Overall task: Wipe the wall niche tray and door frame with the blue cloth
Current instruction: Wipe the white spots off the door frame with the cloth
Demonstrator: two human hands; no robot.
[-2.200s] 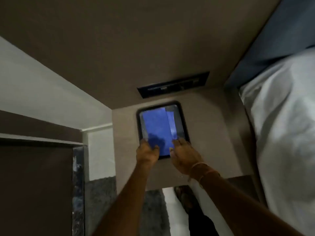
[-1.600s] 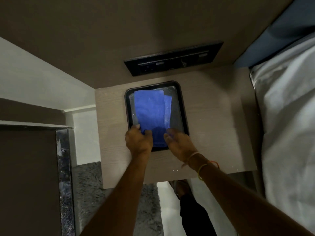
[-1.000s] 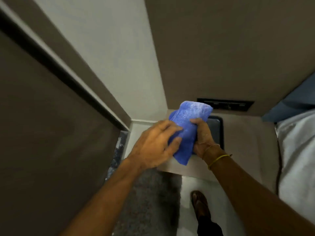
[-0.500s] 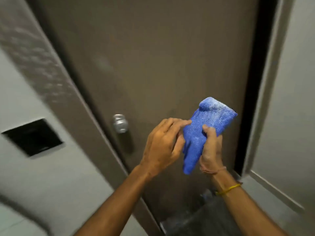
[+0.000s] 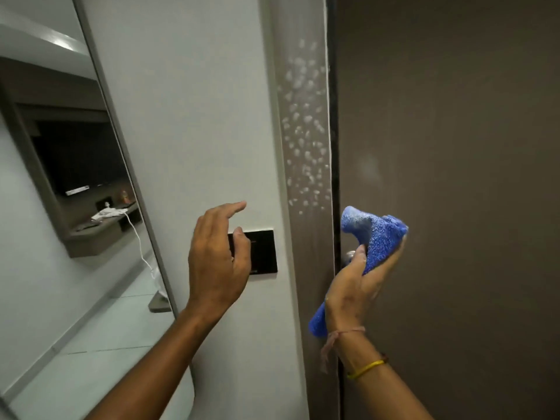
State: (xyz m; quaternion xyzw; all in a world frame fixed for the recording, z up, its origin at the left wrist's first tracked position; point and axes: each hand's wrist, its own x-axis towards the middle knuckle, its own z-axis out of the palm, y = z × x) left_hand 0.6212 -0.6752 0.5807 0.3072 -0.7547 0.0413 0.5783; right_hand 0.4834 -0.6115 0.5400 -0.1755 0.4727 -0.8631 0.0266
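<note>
My right hand grips the folded blue cloth in front of the brown door, just right of the door frame. The frame is a tall grey-brown strip with white spots on it above hand height. A bit of the metal door knob shows behind my right thumb. My left hand hovers with fingers spread and holds nothing, in front of a black wall plate. The niche tray is out of view.
A tall mirror leans on the white wall at the left, reflecting a shelf, a TV and a white cable. The door fills the right side.
The cloth was lifted off the tray and the view swung to the door. My left hand has let go of the cloth and moved left; my right hand holds it alone by the frame.
</note>
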